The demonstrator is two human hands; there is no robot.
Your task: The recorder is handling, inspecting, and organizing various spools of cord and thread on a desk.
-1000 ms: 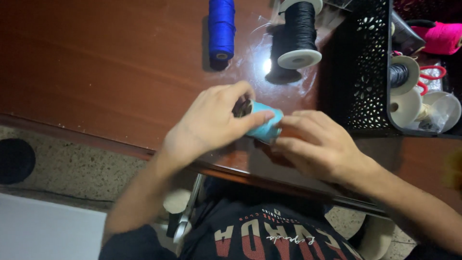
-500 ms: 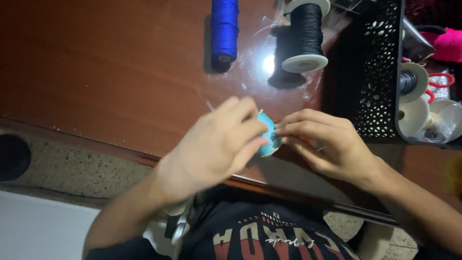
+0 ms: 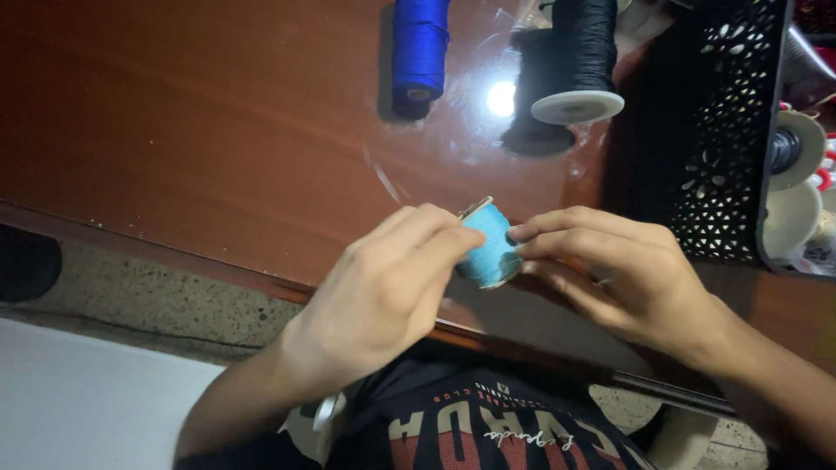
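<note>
While both hands (image 3: 383, 292) (image 3: 623, 270) pinch it, turquoise spool (image 3: 490, 248) tilts.

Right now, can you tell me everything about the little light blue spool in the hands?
The light blue spool is a small roll wound tight with turquoise thread, which looks smooth and slightly shiny. It lies tilted, one end pointing toward the table's near edge, and a thin pale edge shows at its top. It is held just above the brown table, close to that edge. The left hand covers its left side with fingertips on top, and the right hand pinches its right side.
</note>
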